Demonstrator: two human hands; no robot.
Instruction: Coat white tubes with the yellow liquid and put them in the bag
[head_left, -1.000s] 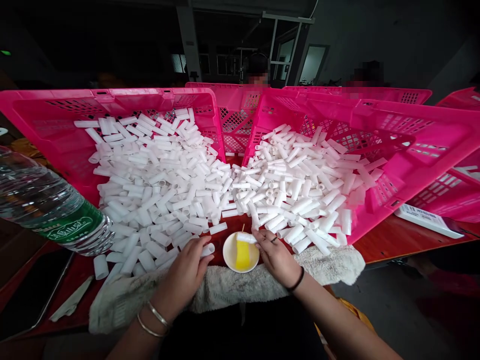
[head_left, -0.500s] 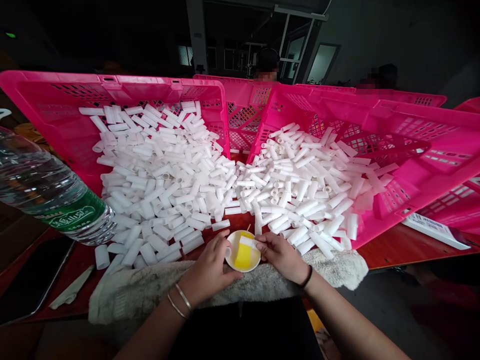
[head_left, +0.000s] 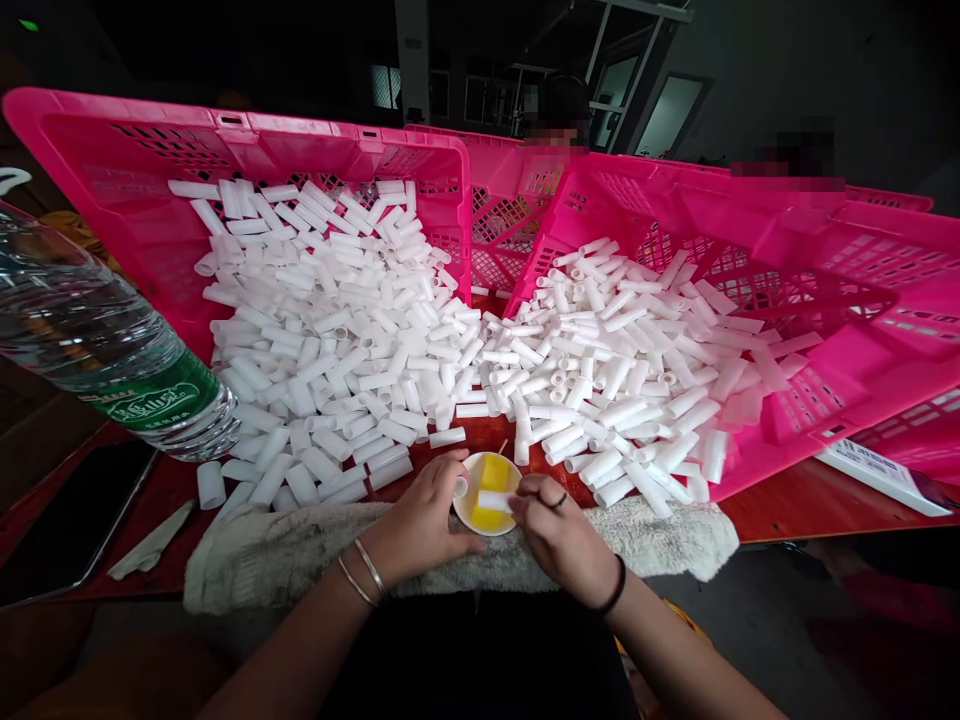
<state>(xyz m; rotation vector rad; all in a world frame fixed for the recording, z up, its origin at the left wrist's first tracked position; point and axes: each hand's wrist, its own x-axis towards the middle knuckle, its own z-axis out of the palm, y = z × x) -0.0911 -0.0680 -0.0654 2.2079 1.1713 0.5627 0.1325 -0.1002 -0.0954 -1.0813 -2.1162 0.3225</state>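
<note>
A small round white dish (head_left: 463, 515) lies at the front edge of the table with a flat yellow piece (head_left: 491, 470), perhaps a sponge, in it. My right hand (head_left: 559, 535) pinches one end of a short white plastic tube (head_left: 493, 502), which lies level across the yellow piece. On the dish's left side my left hand (head_left: 427, 515) is curled, with the round end of another white tube (head_left: 460, 487) showing at its fingers. The rest of that tube is hidden by the hand. A thin stick (head_left: 503, 447) pokes out behind the dish.
White tubes spill in heaps (head_left: 322, 340) from two tipped pink crates (head_left: 292, 130). A rolled towel (head_left: 300, 560) lines the table's front edge. At left are a water bottle (head_left: 142, 370) and a phone (head_left: 67, 515); a white box (head_left: 885, 475) is at right. People sit beyond the crates.
My right hand has drawn the tube toward me over the yellow piece, from its upper part to its lower part. My left hand stays by the dish. The camera view has shifted slightly.
</note>
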